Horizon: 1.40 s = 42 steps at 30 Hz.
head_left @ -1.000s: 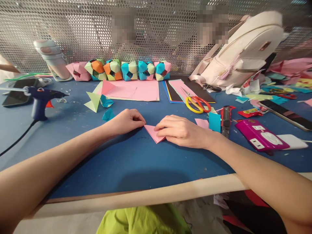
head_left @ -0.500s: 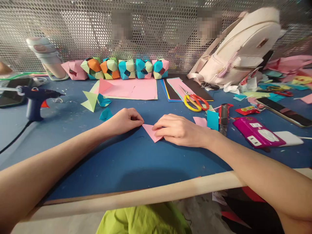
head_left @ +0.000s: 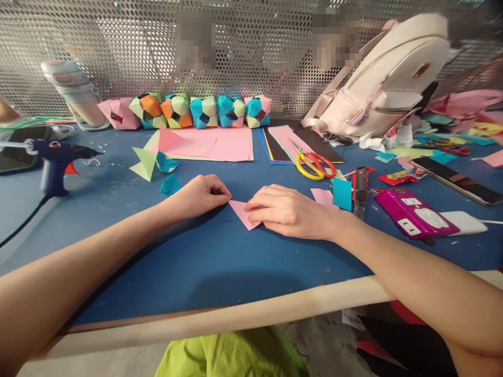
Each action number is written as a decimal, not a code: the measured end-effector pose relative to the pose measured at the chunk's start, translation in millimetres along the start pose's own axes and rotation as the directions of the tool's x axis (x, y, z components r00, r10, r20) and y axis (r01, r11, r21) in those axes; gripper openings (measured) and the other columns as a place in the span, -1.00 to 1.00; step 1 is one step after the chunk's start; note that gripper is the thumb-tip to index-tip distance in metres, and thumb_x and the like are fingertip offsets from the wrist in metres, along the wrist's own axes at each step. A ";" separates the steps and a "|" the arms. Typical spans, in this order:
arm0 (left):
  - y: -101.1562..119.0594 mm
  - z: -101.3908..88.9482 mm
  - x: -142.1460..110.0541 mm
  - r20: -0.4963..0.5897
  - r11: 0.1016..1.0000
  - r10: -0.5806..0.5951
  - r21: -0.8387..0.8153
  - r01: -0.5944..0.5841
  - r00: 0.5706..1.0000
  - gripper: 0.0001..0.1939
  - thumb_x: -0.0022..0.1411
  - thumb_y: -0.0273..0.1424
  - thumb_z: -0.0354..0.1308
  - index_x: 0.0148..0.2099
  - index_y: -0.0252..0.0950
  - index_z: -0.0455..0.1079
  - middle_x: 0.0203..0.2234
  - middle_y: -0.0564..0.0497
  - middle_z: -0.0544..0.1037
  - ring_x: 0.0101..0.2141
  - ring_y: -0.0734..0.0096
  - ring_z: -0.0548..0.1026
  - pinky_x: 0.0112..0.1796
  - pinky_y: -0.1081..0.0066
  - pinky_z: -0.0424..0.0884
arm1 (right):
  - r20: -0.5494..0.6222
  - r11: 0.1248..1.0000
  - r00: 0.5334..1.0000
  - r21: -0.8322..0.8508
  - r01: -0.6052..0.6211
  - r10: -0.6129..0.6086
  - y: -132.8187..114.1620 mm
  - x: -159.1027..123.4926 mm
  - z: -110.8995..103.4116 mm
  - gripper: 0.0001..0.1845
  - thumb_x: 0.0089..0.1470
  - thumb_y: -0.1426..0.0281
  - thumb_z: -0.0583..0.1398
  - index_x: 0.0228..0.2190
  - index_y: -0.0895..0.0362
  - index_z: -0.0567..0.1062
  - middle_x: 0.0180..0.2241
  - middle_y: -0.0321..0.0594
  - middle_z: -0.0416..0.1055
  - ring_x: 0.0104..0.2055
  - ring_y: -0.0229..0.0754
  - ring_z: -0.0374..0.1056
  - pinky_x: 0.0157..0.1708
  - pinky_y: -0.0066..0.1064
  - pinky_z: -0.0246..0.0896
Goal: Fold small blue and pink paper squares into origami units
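A small pink origami paper [head_left: 242,212], folded to a triangular shape, lies on the blue table between my hands. At its left tip, my left hand [head_left: 205,195] pinches the corner between thumb and forefinger. My right hand [head_left: 281,209] presses down on the paper's right part with curled fingers, covering much of it. Behind my left hand lie folded blue paper pieces [head_left: 170,184] and a light green folded piece [head_left: 145,163]. Just right of my right hand are a loose pink paper [head_left: 323,196] and a blue square [head_left: 342,194].
Several paper balls [head_left: 204,112] line the mesh partition. Scissors [head_left: 314,166] rest by stacked paper sheets [head_left: 212,144]. A glue gun [head_left: 55,162] stands at left. A stapler [head_left: 359,193], purple power strip [head_left: 416,213], phone [head_left: 461,179] and white backpack [head_left: 389,78] occupy the right.
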<state>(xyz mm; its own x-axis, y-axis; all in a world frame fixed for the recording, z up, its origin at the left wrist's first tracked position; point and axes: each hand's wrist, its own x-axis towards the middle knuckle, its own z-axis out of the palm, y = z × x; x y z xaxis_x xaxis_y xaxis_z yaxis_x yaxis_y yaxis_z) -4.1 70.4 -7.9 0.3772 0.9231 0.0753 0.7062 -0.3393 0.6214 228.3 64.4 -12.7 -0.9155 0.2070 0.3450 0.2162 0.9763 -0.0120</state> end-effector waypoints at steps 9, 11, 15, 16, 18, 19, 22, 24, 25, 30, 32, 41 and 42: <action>-1.9 0.6 -0.8 -0.011 1.000 -0.008 -0.009 0.008 1.000 -0.78 0.03 -0.28 0.09 -0.41 -0.26 0.51 -0.38 0.04 0.51 -0.36 0.40 0.47 -0.28 0.43 0.35 | 0.010 1.000 1.000 -0.007 -0.004 0.004 -0.5 0.0 0.5 -0.72 0.17 0.59 0.02 -0.33 0.15 0.51 -0.21 -0.13 0.48 -0.14 -0.18 0.29 -0.19 -0.33 0.12; -2.6 0.7 -0.9 -0.011 1.000 -0.009 -0.015 0.009 1.000 -0.78 0.03 -0.28 0.09 -0.41 -0.26 0.51 -0.38 0.05 0.51 -0.36 0.40 0.47 -0.28 0.43 0.35 | 0.018 1.000 1.000 -0.009 -0.005 0.006 -1.1 0.5 -0.2 -0.72 0.17 0.59 0.01 -0.32 0.15 0.51 -0.21 -0.13 0.48 -0.14 -0.18 0.28 -0.19 -0.33 0.12; -2.7 1.2 -0.9 -0.011 1.000 -0.011 -0.018 0.010 1.000 -0.78 0.03 -0.29 0.08 -0.41 -0.26 0.51 -0.39 0.04 0.50 -0.36 0.40 0.47 -0.29 0.43 0.35 | 0.035 1.000 0.999 -0.008 -0.011 0.011 -1.9 1.0 -1.3 -0.72 0.17 0.59 0.02 -0.32 0.15 0.51 -0.20 -0.13 0.47 -0.13 -0.18 0.28 -0.18 -0.33 0.11; -2.6 1.4 -0.9 -0.011 1.000 -0.013 -0.017 0.013 1.000 -0.78 0.03 -0.28 0.08 -0.41 -0.26 0.51 -0.39 0.04 0.50 -0.37 0.40 0.47 -0.30 0.43 0.35 | 0.039 1.000 0.999 -0.008 -0.014 0.015 -2.0 1.0 -1.4 -0.73 0.17 0.58 0.02 -0.33 0.15 0.51 -0.20 -0.14 0.47 -0.14 -0.18 0.28 -0.18 -0.33 0.11; -2.4 1.7 -0.8 -0.013 1.000 -0.020 -0.016 0.020 1.000 -0.78 0.02 -0.28 0.08 -0.41 -0.26 0.51 -0.39 0.04 0.49 -0.37 0.40 0.47 -0.30 0.43 0.35 | 0.044 1.000 0.999 -0.009 -0.023 0.023 -2.2 0.8 -1.5 -0.74 0.17 0.58 0.03 -0.33 0.16 0.51 -0.20 -0.14 0.47 -0.15 -0.18 0.29 -0.18 -0.33 0.11; -2.4 1.9 -0.8 -0.015 1.000 -0.021 -0.015 0.021 1.000 -0.78 0.02 -0.28 0.08 -0.41 -0.26 0.51 -0.39 0.04 0.49 -0.37 0.39 0.47 -0.30 0.42 0.35 | 0.046 1.000 0.999 -0.009 -0.026 0.027 -2.2 0.8 -1.5 -0.75 0.17 0.57 0.04 -0.33 0.16 0.51 -0.20 -0.15 0.47 -0.15 -0.17 0.29 -0.18 -0.33 0.12; -2.0 2.2 -1.0 -0.018 1.000 -0.015 -0.013 0.014 1.000 -0.77 0.02 -0.27 0.08 -0.41 -0.27 0.51 -0.39 0.03 0.49 -0.37 0.39 0.47 -0.30 0.42 0.35 | 0.059 0.999 0.998 -0.012 -0.034 0.035 -2.3 0.8 -1.7 -0.75 0.16 0.58 0.05 -0.33 0.16 0.51 -0.19 -0.16 0.47 -0.15 -0.17 0.29 -0.18 -0.33 0.12; -1.4 2.3 -1.2 -0.019 1.000 -0.012 -0.007 0.012 1.000 -0.77 0.02 -0.28 0.08 -0.41 -0.27 0.51 -0.38 0.03 0.49 -0.37 0.39 0.47 -0.29 0.42 0.35 | 0.065 0.999 0.997 -0.019 -0.034 0.036 -2.4 1.0 -2.0 -0.74 0.16 0.58 0.04 -0.32 0.16 0.51 -0.19 -0.16 0.47 -0.15 -0.17 0.29 -0.18 -0.33 0.12; -1.1 2.2 -1.4 -0.019 1.000 -0.012 -0.003 0.012 1.000 -0.77 0.02 -0.27 0.08 -0.41 -0.27 0.51 -0.38 0.03 0.49 -0.37 0.39 0.47 -0.29 0.41 0.35 | 0.066 0.999 0.997 -0.024 -0.033 0.035 -2.5 1.2 -2.3 -0.74 0.16 0.59 0.04 -0.32 0.16 0.51 -0.19 -0.15 0.47 -0.15 -0.17 0.29 -0.18 -0.32 0.12; -1.8 1.7 -1.2 -0.022 1.000 -0.003 0.012 0.003 1.000 -0.77 0.03 -0.27 0.07 -0.41 -0.25 0.50 -0.38 0.04 0.49 -0.37 0.40 0.46 -0.29 0.42 0.35 | 0.076 0.999 0.997 -0.035 -0.018 0.021 -4.0 1.7 -4.5 -0.72 0.11 0.61 0.03 -0.31 0.16 0.52 -0.19 -0.13 0.47 -0.14 -0.16 0.29 -0.15 -0.30 0.12; -2.5 1.8 -1.0 -0.023 1.000 0.005 0.017 -0.005 1.000 -0.78 0.04 -0.28 0.07 -0.41 -0.25 0.50 -0.38 0.04 0.50 -0.36 0.40 0.46 -0.29 0.42 0.34 | 0.081 0.999 0.996 -0.034 -0.022 0.025 -4.9 1.6 -5.5 -0.71 0.05 0.62 0.05 -0.30 0.17 0.53 -0.18 -0.12 0.46 -0.12 -0.15 0.29 -0.13 -0.28 0.12; 32.6 3.0 -23.1 -0.061 0.944 0.242 0.245 -0.220 0.968 -0.74 0.10 -0.47 -0.03 -0.38 -0.26 0.51 -0.42 -0.01 0.43 -0.34 0.37 0.39 -0.29 0.38 0.28 | 0.063 0.996 0.995 -0.036 -0.077 0.079 -6.3 1.1 -5.4 -0.71 0.14 0.58 0.04 -0.30 0.12 0.54 -0.15 -0.11 0.43 -0.09 -0.13 0.26 -0.06 -0.23 0.10; 37.9 3.4 -27.3 0.001 0.920 0.287 0.278 -0.276 0.958 -0.72 0.11 -0.49 -0.04 -0.37 -0.24 0.53 -0.43 0.00 0.42 -0.35 0.37 0.38 -0.29 0.37 0.27 | 0.055 0.996 0.995 -0.035 -0.081 0.083 -6.0 0.9 -5.1 -0.72 0.16 0.56 0.04 -0.30 0.12 0.54 -0.16 -0.11 0.42 -0.09 -0.13 0.26 -0.05 -0.23 0.10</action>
<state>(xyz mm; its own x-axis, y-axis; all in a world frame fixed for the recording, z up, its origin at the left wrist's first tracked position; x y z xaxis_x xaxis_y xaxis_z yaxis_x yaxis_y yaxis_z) 14.4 31.7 11.0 0.5646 0.7866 0.2500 0.7122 -0.6174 0.3339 228.0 58.4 -7.6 -0.9118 0.2902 0.2905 0.3012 0.9535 -0.0070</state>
